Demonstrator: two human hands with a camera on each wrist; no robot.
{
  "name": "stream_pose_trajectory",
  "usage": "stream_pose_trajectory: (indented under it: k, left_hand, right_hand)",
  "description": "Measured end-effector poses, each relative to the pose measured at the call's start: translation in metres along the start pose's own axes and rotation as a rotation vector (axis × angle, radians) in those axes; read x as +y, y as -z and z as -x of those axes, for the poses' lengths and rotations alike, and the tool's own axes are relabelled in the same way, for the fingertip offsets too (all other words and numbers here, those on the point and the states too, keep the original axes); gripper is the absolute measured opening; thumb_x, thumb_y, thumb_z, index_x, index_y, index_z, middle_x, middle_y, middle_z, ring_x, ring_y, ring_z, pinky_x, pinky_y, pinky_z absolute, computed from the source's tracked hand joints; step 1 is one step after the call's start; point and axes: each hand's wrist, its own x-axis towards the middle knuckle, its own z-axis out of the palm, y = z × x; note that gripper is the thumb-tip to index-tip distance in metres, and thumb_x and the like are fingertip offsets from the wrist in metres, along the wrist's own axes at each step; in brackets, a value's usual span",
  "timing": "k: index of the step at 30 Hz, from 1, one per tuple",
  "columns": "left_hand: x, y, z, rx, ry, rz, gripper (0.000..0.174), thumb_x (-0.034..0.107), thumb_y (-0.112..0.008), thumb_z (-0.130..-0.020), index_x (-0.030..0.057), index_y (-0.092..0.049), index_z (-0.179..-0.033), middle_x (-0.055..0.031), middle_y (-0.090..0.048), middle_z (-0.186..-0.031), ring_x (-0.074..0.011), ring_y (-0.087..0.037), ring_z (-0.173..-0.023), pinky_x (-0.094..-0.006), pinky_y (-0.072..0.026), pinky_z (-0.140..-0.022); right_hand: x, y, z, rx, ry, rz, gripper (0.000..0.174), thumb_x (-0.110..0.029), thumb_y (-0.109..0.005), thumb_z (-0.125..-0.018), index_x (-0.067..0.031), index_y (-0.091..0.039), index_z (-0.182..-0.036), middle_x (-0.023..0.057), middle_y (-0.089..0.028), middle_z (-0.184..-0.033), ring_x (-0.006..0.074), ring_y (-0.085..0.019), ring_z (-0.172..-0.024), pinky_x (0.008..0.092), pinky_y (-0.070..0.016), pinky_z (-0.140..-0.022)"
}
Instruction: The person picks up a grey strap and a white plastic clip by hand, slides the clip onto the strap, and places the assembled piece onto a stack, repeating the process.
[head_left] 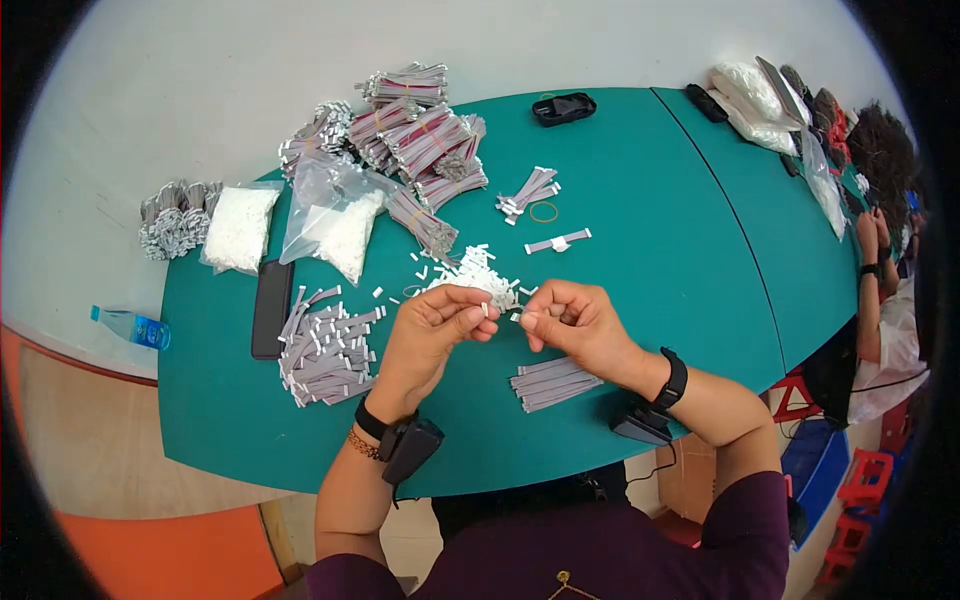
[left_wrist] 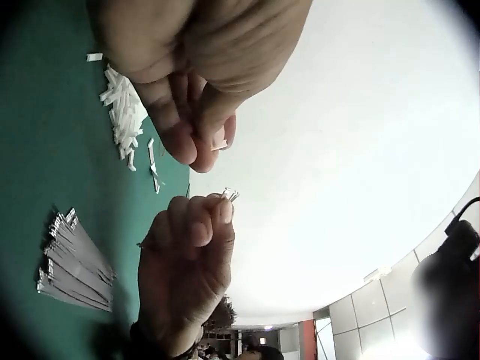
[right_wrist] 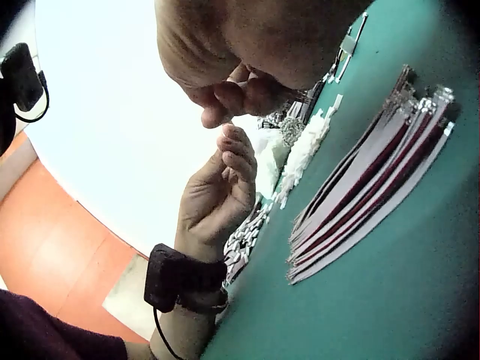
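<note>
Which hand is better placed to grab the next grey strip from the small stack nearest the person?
Right, probably: the small stack lies close by the right hand; the left hand is farther away. Both pinch small white pieces.

Readable text: we find none in any view.
Bottle label (head_left: 150,332): we see a blue band, its print too small to read.
Phone (head_left: 272,308): we make out nothing legible on its dark face.
White tab (left_wrist: 219,144): any marking is too small for us to tell.
</note>
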Motion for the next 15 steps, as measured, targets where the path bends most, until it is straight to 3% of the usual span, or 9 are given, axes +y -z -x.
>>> stream_pose_trajectory:
  k: [15]
  left_hand:
    - [-0.003,-0.011,0.002,-0.043,0.054,0.017,0.011,0.004,-0.057,-0.086,0.0023,-0.054,-0.096,-0.0075,-0.063,-0.089,-0.0138,-0.061,-0.077,-0.0259,-0.0501,-0.071]
  right_hand:
    - [-0.003,0.001,0.001,-0.033,-0.044,0.03,0.01,-0.011,-0.059,-0.088,-0.003,-0.056,-0.084,-0.0001,-0.059,-0.067,0.0014,-0.05,-0.059,0.0174,-0.0368,-0.051]
